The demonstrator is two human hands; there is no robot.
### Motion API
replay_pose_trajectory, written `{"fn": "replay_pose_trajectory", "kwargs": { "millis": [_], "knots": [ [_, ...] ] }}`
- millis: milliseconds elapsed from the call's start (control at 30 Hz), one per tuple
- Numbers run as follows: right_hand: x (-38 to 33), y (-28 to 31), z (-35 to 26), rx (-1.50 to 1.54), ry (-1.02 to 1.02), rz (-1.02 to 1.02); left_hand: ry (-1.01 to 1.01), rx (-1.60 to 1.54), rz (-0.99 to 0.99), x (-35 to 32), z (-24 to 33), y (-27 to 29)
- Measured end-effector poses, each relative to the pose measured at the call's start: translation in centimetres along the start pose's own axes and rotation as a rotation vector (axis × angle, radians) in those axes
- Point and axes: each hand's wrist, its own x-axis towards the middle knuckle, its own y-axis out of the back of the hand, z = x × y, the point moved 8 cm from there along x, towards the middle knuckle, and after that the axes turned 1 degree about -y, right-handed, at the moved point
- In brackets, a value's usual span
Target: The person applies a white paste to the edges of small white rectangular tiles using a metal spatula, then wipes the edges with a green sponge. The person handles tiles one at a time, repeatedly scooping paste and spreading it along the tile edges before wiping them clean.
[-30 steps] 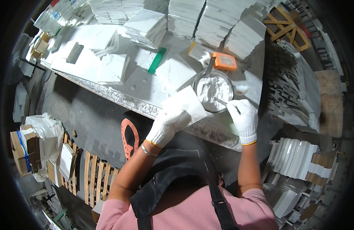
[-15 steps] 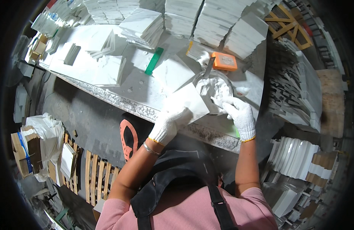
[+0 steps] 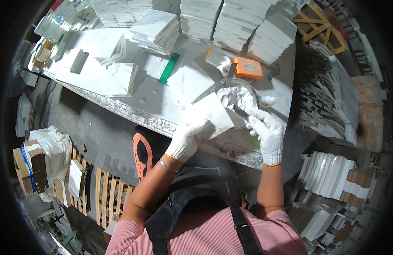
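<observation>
My left hand (image 3: 188, 138), in a white knit glove, is closed on the near-left edge of a white marble-look tile (image 3: 214, 111), held tilted above the table's front edge. In my gloved right hand (image 3: 266, 134) is a putty knife (image 3: 240, 112), its dark blade pointing left to the tile's right edge. Just beyond the blade stands a round bowl (image 3: 254, 88) of thick white paste (image 3: 238, 97). A second flat blade (image 3: 231, 75) stands up from the bowl's far side. My right hand's grip hides the knife's handle.
Behind the bowl lie an orange box (image 3: 248, 68) and a spare white glove (image 3: 218, 59). A green strip (image 3: 169, 68) and a flat tile (image 3: 190, 79) are left of it. Tile stacks (image 3: 154, 29) line the table's back. Wooden slats (image 3: 106, 193) lie on the floor at left.
My right hand has turned and drawn slightly back from the bowl, bringing the putty knife's blade into view beside the tile. My left hand and the tile have barely moved.
</observation>
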Motion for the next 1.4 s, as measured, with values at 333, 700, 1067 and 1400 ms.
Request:
{"fn": "replay_pose_trajectory", "kwargs": {
  "millis": [333,700,1067,1400],
  "knots": [
    [-0.5,-0.7,0.8,0.004,0.097,0.018,0.042,-0.046,0.036,-0.3,-0.8,0.9],
    [-0.7,-0.2,-0.1,-0.081,0.265,0.097,0.068,-0.005,0.051,-0.8,-0.4,0.3],
    [-1.0,-0.2,0.5,0.012,0.100,0.026,0.001,0.095,0.049,-1.2,0.6,-1.5],
    [0.0,-0.1,0.8,0.025,0.092,0.044,0.038,0.031,0.086,-1.4,-0.1,-0.1]
  ]
}}
